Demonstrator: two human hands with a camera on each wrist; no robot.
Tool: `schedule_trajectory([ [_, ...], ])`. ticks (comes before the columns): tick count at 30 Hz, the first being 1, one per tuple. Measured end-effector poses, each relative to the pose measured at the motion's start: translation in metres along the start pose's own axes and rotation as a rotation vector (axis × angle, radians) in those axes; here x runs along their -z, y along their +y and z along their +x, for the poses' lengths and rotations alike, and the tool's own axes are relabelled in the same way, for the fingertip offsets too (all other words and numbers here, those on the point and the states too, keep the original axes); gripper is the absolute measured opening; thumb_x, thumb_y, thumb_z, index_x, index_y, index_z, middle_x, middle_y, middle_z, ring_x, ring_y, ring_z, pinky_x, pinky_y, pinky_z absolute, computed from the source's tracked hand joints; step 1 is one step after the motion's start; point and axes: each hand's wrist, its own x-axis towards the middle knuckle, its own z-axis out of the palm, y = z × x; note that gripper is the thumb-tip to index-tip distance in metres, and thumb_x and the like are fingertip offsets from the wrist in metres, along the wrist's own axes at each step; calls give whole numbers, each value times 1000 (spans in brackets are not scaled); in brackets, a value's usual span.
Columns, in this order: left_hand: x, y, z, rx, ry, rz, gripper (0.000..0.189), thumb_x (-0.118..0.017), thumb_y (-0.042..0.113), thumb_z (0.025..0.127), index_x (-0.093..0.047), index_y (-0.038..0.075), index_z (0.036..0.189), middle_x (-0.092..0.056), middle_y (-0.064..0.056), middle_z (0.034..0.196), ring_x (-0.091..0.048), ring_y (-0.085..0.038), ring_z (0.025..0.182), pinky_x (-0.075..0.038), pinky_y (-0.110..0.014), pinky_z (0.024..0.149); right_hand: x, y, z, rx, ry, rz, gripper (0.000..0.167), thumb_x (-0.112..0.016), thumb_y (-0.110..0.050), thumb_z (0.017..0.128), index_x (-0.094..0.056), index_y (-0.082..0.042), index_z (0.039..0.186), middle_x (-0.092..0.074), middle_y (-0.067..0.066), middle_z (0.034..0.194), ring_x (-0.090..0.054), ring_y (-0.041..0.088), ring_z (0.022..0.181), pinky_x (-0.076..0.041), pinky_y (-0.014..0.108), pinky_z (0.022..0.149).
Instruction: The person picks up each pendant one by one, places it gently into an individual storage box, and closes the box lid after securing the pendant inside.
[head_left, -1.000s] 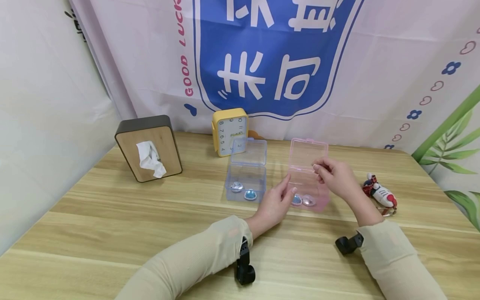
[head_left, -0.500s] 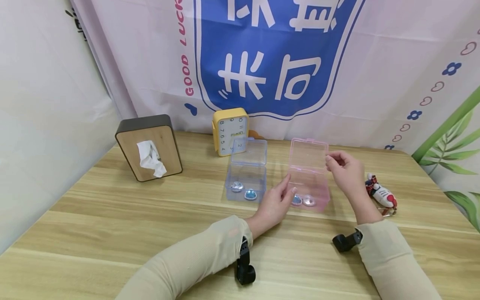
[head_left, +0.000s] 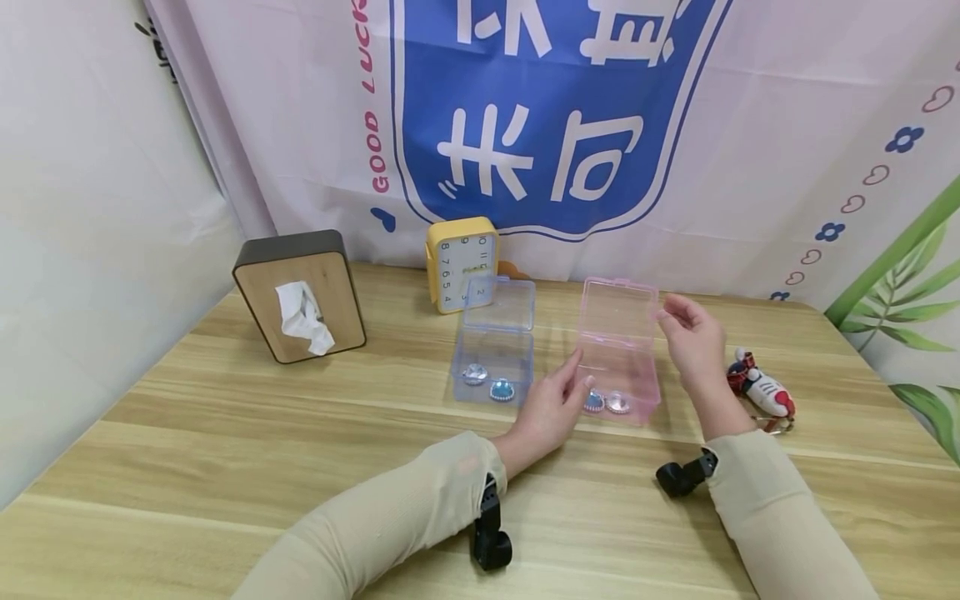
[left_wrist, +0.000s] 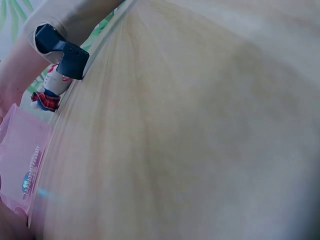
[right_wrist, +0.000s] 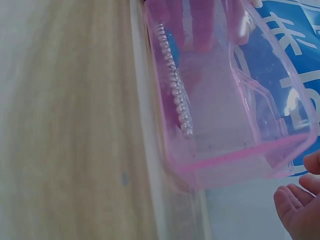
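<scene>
While left hand (head_left: 551, 408) touches open pink plastic box (head_left: 639, 371) on counter (head_left: 187, 467), fingers straight against left side, right hand (head_left: 693, 340), fingers half-curled, empty, hangs just beside raised lid (head_left: 618, 310). Step appears to be lid handling; next move likely calls for light touch, box kept steady.

We see the clock (head_left: 450, 275) behind the left case (head_left: 497, 350), the tissue box (head_left: 332, 292) farther left, the toy (head_left: 767, 393) right of the right case (head_left: 630, 367).
</scene>
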Motion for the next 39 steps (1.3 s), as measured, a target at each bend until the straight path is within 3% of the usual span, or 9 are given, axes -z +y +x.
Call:
schedule_trajectory([
  [9, -1, 0, -1, -3, -2, -4, 52, -50, 30, 95, -35, 15, 143, -44, 5, 62, -36, -6, 48, -37, -20, 45, -4, 3, 3, -25, -29, 31, 42, -49, -7, 94, -44, 1, 134, -49, 18, 134, -49, 20, 115, -40, 27, 101],
  [19, -2, 1, 0, 11, -11, -3, 53, -50, 29, 96, -34, 16, 144, -44, 4, 63, -36, -6, 48, -38, -20, 45, -5, 0, 2, -22, -27, 62, 40, -47, -5, 94, -44, 1, 134, -50, 20, 130, -49, 1, 96, -44, 10, 86],
  [26, -2, 0, 0, 11, -10, -7, 52, -50, 29, 96, -34, 17, 144, -43, 4, 62, -36, -6, 48, -38, -21, 45, -2, -3, -1, -12, -21, 76, 39, -48, -5, 94, -47, 1, 132, -54, 12, 122, -51, -1, 94, -44, 9, 84],
  [31, -1, 1, 0, 17, -8, 0, 53, -50, 31, 95, -34, 18, 144, -43, 4, 61, -35, -7, 47, -37, -21, 44, 1, -5, -6, -12, -32, 87, 40, -48, -4, 93, -46, 0, 133, -52, 17, 128, -51, -1, 95, -44, 10, 86],
  [35, -1, 0, 0, 13, -6, 8, 53, -50, 31, 96, -34, 18, 144, -43, 4, 61, -35, -7, 46, -37, -21, 44, 1, -6, -9, -1, -10, 123, 38, -48, -2, 93, -48, 3, 131, -60, 1, 109, -53, 2, 95, -44, 9, 83],
  [39, -1, 0, 0, 15, -6, 10, 53, -50, 31, 96, -34, 18, 144, -42, 4, 60, -34, -7, 45, -37, -21, 43, 1, -8, -12, 1, 7, 164, 37, -49, -2, 92, -49, 5, 128, -56, -16, 93, -54, 3, 95, -44, 8, 81],
])
